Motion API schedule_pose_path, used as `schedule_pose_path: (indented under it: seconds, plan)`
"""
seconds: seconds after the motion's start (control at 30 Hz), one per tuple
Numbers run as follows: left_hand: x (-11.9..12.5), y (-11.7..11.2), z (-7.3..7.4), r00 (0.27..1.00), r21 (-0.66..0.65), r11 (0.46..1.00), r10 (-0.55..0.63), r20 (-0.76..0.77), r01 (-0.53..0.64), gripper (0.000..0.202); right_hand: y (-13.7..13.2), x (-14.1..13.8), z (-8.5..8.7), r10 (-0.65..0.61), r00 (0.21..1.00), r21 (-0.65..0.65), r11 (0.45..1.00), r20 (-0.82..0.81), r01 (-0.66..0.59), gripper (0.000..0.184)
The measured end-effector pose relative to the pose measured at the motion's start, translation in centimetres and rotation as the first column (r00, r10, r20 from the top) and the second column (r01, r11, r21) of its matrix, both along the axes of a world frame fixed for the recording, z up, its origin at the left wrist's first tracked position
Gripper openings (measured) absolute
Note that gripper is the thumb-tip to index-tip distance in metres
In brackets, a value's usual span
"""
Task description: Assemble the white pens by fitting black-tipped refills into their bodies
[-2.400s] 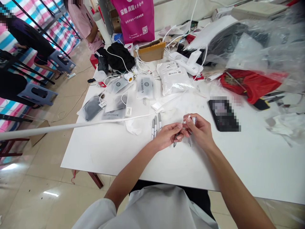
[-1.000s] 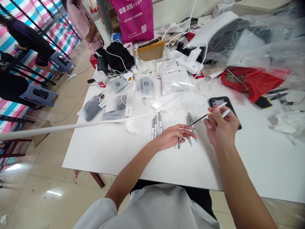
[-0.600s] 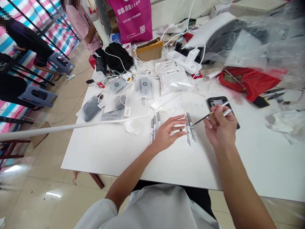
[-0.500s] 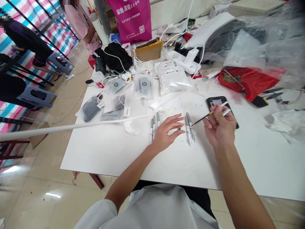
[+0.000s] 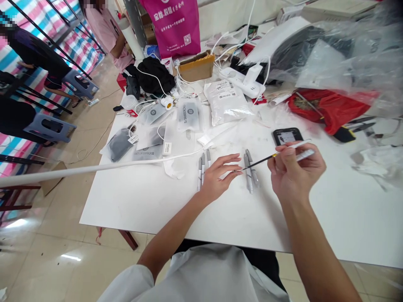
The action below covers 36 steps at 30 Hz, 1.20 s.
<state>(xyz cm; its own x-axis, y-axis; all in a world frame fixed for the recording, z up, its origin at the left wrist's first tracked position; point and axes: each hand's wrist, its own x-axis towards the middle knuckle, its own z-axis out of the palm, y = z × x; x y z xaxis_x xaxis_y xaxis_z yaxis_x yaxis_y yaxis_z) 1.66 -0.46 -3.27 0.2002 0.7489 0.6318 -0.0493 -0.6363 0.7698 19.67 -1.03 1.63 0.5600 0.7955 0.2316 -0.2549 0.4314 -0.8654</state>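
In my right hand is a thin pen refill, dark at the front with a yellow band and a white rear. A pale pen barrel is tucked in the same closed hand. My left hand has thumb and forefinger pinched at the refill's tip; what sits between them is too small to make out. Its other fingers stretch out. Two grey-and-white pens lie on the table under the refill. Several similar pens lie just left of my left hand.
A phone lies beyond my right hand on the white table. Packaged pouches, a white parcel, a power strip and a red bag crowd the back. A white cable crosses the left side. Two people are at left.
My right hand has turned and brought the refill's tip leftward to my left fingertips. My left thumb and forefinger have closed; a small dark thing showed between them before.
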Motion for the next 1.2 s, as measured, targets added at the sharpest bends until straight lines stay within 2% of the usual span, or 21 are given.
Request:
schedule_pose_path:
  seconds: [0.1,0.2,0.33,0.53,0.67,0.97,1.07,1.2]
  plan:
    - [0.0,0.0,0.0,1.000,-0.024,1.000,0.008,-0.012,-0.008,0.011,-0.1,-0.7,0.8,-0.058,0.992,0.080,0.996,0.114,0.049,0.015]
    - [0.0,0.0,0.0,1.000,-0.038,0.999,0.011,-0.017,-0.012,0.010,-0.4,-1.0,1.4,-0.080,0.955,0.163,0.986,0.287,0.033,0.012]
    - [0.0,-0.1,0.2,0.999,-0.033,0.999,0.027,-0.038,-0.028,0.008,-1.1,-1.1,1.8,-0.054,0.834,0.182,0.982,0.549,-0.056,0.012]
    - [-0.1,-0.2,0.6,0.992,-0.075,0.994,0.075,-0.098,-0.083,0.011,-1.3,-1.9,1.7,0.079,0.695,0.147,0.954,0.715,-0.261,0.019]
    - [-0.3,-0.1,0.3,0.993,-0.093,0.991,0.088,-0.076,-0.095,0.012,-1.2,-2.6,1.3,0.199,0.681,0.049,0.944,0.704,-0.326,0.018]
    - [-0.2,0.1,0.4,0.995,-0.152,0.984,0.083,-0.047,-0.089,0.014,-1.0,-2.7,-0.1,0.272,0.794,-0.043,0.954,0.543,-0.297,0.012]
    - [-0.5,-0.2,0.7,0.998,-0.232,0.972,0.009,-0.068,-0.024,0.018,-0.9,-2.7,-0.2,0.277,0.821,-0.049,0.955,0.499,-0.293,0.010]
    - [-0.9,-0.6,0.9,0.988,-0.353,0.931,-0.131,-0.077,0.096,0.028,-0.8,-2.8,0.0,0.303,0.833,-0.080,0.950,0.463,-0.301,0.005]
